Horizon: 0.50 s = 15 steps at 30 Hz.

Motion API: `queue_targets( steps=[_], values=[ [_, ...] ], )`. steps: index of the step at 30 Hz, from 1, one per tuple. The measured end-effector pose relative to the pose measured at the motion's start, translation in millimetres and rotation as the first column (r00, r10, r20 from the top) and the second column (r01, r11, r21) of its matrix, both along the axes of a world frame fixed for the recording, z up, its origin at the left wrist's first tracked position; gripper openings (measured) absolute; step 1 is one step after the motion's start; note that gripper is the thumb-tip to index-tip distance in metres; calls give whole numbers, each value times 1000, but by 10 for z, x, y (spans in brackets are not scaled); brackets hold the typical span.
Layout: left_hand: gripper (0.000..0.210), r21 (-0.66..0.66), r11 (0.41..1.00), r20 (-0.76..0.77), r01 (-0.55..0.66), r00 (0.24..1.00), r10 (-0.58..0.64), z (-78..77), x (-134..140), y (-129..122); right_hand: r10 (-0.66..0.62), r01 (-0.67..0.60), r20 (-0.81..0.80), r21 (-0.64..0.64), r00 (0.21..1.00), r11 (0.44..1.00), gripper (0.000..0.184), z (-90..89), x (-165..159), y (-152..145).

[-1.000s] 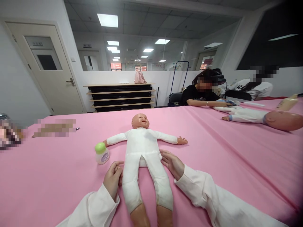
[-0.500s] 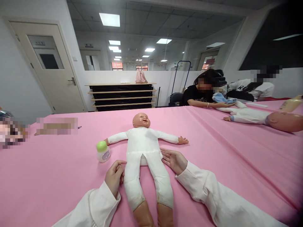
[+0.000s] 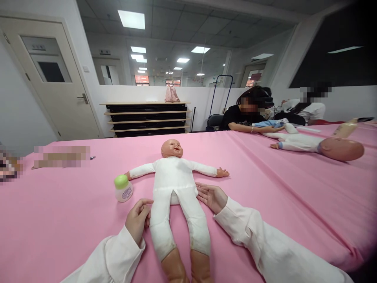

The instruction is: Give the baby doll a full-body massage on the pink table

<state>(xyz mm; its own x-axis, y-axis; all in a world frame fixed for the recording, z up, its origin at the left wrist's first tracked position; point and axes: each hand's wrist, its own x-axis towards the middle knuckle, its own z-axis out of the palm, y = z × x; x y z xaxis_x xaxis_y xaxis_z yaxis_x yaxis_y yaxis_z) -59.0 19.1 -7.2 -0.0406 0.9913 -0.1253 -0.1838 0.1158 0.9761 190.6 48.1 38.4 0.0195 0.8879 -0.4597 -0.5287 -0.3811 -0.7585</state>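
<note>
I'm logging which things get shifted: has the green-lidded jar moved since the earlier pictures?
No, not visibly: judged against the shelf unit at the back, the green-lidded jar keeps its place beside the doll; only the camera's view shifted slightly.

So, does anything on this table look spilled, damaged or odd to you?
Nothing looks spilled; the small jar has its green lid on. The nearer doll looks slightly grubby: yellowish-brown marks show at the lower ends of its white leg coverings. The pink tablecloth is creased on the right, untidy rather than damaged.
</note>
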Motion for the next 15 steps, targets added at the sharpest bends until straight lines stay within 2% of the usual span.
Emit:
queue_targets(
  steps=[9, 15],
  values=[
    [30, -22, 1000, 0, -2, 1000, 2, -11, -2, 5, -12, 12, 11, -13, 1000, 1000, 31, 58, -32, -22],
    [29, -4, 1000, 1, 2, 1000, -2, -34, -11, 17, -5, 5, 13, -13, 1000, 1000, 32, 22, -17, 5]
  ],
)
